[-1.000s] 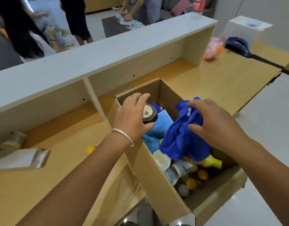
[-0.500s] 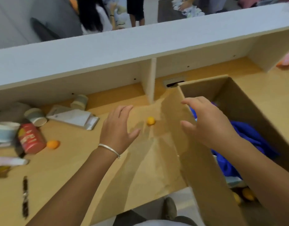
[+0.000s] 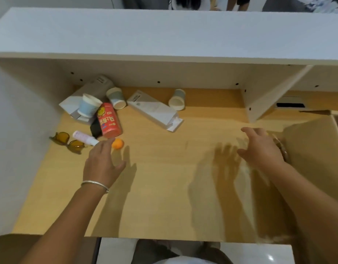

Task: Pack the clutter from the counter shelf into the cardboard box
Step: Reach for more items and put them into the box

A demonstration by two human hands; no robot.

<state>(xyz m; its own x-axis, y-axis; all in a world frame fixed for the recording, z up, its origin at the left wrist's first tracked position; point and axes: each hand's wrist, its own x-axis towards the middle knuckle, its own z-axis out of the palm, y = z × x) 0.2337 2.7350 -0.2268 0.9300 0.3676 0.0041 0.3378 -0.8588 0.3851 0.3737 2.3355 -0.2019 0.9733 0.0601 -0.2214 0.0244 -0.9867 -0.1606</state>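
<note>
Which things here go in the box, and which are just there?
To pack: orange ball, red can, sunglasses, paper cups, white pouch, into the cardboard box.
Just there: white shelf top, bracelet.

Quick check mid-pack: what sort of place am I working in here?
Probably a reception or front desk in an office-like room: a wooden counter under a raised white ledge, a shelf divider, and people standing beyond it.

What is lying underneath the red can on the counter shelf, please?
A black object pokes out from under the red can on its left side. The can covers the rest, so what it is cannot be told.
</note>
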